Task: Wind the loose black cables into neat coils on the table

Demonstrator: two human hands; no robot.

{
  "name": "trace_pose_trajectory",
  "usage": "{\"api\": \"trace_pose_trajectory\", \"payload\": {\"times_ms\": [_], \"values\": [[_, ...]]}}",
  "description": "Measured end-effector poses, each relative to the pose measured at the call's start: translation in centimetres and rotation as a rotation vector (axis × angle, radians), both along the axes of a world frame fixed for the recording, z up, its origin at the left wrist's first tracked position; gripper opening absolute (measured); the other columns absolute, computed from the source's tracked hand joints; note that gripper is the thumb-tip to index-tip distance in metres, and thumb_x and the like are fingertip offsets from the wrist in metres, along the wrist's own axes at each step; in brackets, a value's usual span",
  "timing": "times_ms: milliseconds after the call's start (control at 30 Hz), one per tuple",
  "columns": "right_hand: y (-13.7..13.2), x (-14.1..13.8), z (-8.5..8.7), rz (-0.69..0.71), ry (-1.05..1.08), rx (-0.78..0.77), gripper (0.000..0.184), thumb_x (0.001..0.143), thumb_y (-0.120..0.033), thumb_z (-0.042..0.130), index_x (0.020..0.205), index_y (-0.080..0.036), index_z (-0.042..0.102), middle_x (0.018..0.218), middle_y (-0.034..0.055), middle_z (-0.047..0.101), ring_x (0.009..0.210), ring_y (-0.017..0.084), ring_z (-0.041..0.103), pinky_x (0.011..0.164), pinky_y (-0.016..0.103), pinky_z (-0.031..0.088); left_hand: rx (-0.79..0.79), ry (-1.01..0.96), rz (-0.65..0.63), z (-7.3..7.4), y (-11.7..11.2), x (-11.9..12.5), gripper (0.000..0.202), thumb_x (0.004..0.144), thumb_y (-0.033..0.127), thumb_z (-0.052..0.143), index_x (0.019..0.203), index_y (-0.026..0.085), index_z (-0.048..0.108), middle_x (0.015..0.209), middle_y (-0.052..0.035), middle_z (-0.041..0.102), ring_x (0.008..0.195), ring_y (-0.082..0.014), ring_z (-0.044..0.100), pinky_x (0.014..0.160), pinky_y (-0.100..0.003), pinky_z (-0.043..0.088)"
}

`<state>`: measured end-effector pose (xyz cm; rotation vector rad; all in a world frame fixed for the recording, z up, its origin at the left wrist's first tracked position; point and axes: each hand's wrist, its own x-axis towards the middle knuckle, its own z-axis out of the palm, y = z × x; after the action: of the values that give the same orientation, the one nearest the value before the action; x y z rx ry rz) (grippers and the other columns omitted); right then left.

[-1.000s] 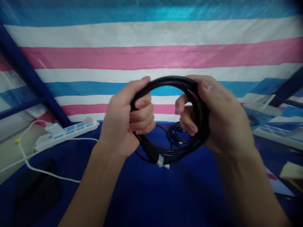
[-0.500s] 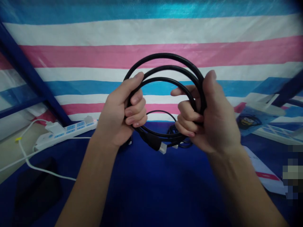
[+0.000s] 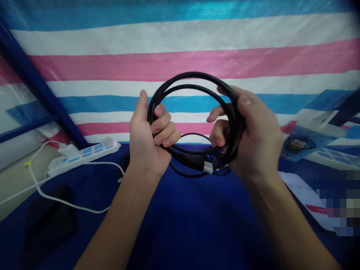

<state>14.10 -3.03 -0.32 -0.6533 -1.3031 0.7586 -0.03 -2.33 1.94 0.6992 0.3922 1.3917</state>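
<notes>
A thick black cable [image 3: 194, 76] is coiled into a ring of several loops, held upright in front of me between both hands. My left hand [image 3: 153, 138] has its fingers curled round the left side of the coil, with the thumb raised. My right hand [image 3: 253, 131] grips the right side, thumb laid over the loops and index finger partly extended inside the ring. At the bottom of the coil lies the cable's plug [image 3: 207, 167], with a pale, clear-looking tip pointing right. Behind the ring, more thin black cable [image 3: 194, 134] shows, partly hidden by my hands.
On the left of the blue table [image 3: 180, 225] lies a white power strip [image 3: 84, 157] with white cords. A dark flat object [image 3: 50, 221] is at the front left. On the right are a cartoon-printed cup [image 3: 300, 142] and a white, red-striped flat item [image 3: 306, 195]. Striped sheeting [image 3: 180, 37] hangs behind.
The loops have been drawn closer together and the coil sits slightly lower. My left thumb has lifted off the cable. The plug has shifted right and up, and my right thumb has come down onto the loops.
</notes>
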Motion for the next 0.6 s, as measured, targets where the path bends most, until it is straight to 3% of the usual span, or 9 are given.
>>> {"api": "trace_pose_trajectory", "payload": {"times_ms": [100,233,400,500,600], "values": [[0.2,-0.1,-0.2,-0.006,0.048,-0.001,0.035,0.088,-0.037,0.042,0.119,-0.023,0.049,0.079,0.0011,0.057,0.047,0.003,0.049,0.045,0.018,0.034,-0.03,-0.078,0.059,-0.3,0.0,0.2,0.038,0.09,0.037,0.034,0.058,0.018,0.033,0.037,0.0092,0.019,0.028,-0.0019,0.014,0.031,-0.016,0.015],[-0.3,-2.0,-0.6,0.172,0.28,-0.063,0.038,0.086,-0.028,0.04,0.123,-0.025,0.038,0.08,-0.0008,0.056,0.061,0.006,0.058,0.058,0.02,0.044,-0.053,-0.178,0.159,-0.3,-0.1,0.1,0.035,0.091,0.034,0.031,0.059,0.018,0.032,0.038,0.0092,0.023,0.028,-0.001,0.016,0.032,-0.015,0.016],[-1.5,-5.7,-2.4,0.225,0.299,-0.108,0.043,0.089,-0.049,0.034,0.123,-0.023,0.038,0.084,0.0042,0.059,0.081,0.011,0.061,0.079,0.029,0.051,-0.063,-0.259,0.195,-0.3,0.2,-0.2,0.041,0.091,0.039,0.029,0.056,0.019,0.026,0.035,0.0083,0.02,0.028,-0.0023,0.015,0.033,-0.017,0.015],[-2.0,-6.3,-3.4,0.257,0.294,-0.054,0.049,0.086,-0.057,0.039,0.124,-0.025,0.037,0.083,0.003,0.059,0.085,0.011,0.061,0.088,0.032,0.051,-0.083,-0.248,0.199,-0.5,0.3,0.0,0.044,0.089,0.045,0.033,0.054,0.019,0.023,0.035,0.0082,0.019,0.027,-0.0034,0.013,0.033,-0.019,0.014],[-2.2,-6.3,-4.0,0.302,0.323,0.038,0.068,0.078,-0.065,0.047,0.13,-0.025,0.032,0.083,0.0024,0.057,0.087,0.012,0.06,0.09,0.032,0.051,-0.116,-0.252,0.16,-0.4,0.1,0.3,0.045,0.088,0.048,0.033,0.054,0.02,0.023,0.035,0.0082,0.017,0.028,-0.0041,0.014,0.034,-0.02,0.015]]}}
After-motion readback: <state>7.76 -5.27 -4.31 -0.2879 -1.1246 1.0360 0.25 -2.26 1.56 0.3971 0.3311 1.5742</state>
